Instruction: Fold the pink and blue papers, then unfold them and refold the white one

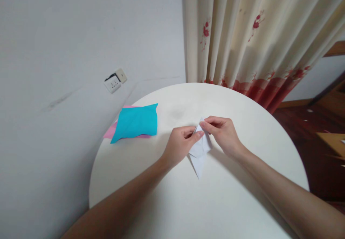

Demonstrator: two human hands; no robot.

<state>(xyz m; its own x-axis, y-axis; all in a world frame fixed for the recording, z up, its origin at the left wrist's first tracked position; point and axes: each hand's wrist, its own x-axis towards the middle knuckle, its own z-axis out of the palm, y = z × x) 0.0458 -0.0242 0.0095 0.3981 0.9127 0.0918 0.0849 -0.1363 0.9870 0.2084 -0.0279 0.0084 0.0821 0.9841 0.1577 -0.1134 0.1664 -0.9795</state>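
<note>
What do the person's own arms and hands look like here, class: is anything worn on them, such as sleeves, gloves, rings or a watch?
Both arms are bare from the picture's lower edge to the wrists: no sleeves show. The left hand and the right hand wear no gloves. No watch, bracelet or ring can be seen on either. The fingernails look short and unpainted, as far as the picture shows.

White folded paper (199, 152), turquoise sheet (136, 123) — pink sheet (111, 131) beneath

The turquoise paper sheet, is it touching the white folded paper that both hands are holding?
Apart. The head view shows the turquoise paper sheet lying at the table's left edge, with bare white table between it and the white folded paper.
</note>
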